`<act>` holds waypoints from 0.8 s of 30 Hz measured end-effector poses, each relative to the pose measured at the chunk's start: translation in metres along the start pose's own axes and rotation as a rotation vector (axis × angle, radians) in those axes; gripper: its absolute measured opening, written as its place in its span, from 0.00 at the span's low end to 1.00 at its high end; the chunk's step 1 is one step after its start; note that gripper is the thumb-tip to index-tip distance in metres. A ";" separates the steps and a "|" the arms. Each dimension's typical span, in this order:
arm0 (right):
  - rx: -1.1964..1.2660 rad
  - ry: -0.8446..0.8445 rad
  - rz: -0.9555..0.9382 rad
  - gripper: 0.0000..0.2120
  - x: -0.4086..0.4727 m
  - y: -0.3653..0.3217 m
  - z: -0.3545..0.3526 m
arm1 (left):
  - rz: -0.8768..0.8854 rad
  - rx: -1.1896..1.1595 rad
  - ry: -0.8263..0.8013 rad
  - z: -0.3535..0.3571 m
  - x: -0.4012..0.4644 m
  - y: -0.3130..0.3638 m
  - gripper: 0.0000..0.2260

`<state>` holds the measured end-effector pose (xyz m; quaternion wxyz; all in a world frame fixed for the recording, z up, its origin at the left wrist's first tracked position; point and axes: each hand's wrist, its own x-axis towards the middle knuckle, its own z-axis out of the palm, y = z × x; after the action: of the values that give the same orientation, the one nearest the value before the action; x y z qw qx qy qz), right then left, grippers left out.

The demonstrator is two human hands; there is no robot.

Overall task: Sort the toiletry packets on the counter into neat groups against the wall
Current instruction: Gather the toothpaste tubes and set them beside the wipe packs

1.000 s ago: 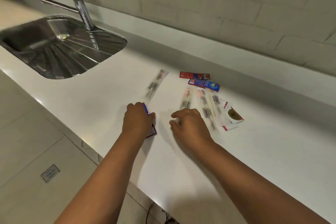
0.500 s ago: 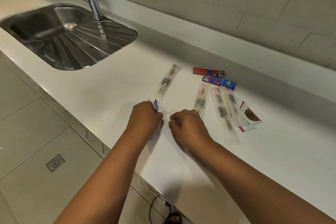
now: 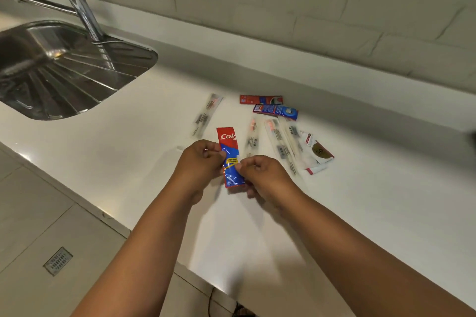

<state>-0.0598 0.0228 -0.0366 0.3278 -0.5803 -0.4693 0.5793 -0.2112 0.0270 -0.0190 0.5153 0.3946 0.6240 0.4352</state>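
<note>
We hold a red and blue toothpaste packet (image 3: 230,159) up above the front part of the desk (image 3: 386,213), the left hand (image 3: 198,165) pinching its left edge and the right hand (image 3: 262,177) pinching its lower right edge, fingers (image 3: 206,153) of both clamped on it. We judge it is lifted and turned face-up so that its kind can be read before it goes with its like. Two similar toothpaste packets, a red one (image 3: 260,99) and a blue one (image 3: 275,111), lie close together nearer the wall (image 3: 283,8), which looks like the start of that group. Clear toothbrush sleeves are scattered between: one (image 3: 207,114) lies apart to the left, three (image 3: 280,147) fan out to the right, and a white sachet (image 3: 318,156) lies partly under them, so nothing there is squared up yet. The packet's brand name is cut off by its edge, the print on the sleeves is too blurred to read, and the fingertips behind the packet are hidden. The sink (image 3: 64,72) runs out of view at the left.
</note>
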 end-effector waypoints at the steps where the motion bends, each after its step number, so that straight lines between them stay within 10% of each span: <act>1: 0.038 -0.021 0.010 0.08 -0.001 0.001 -0.007 | 0.012 -0.017 -0.006 0.007 0.000 0.002 0.04; 24: 0.215 0.533 -0.021 0.05 -0.087 0.074 -0.304 | 0.106 0.074 -0.456 0.342 -0.044 0.015 0.11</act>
<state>0.2595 -0.0330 -0.0386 0.5051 -0.6692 -0.3084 0.4493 0.1343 0.0369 -0.0222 0.6042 0.5336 0.4855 0.3382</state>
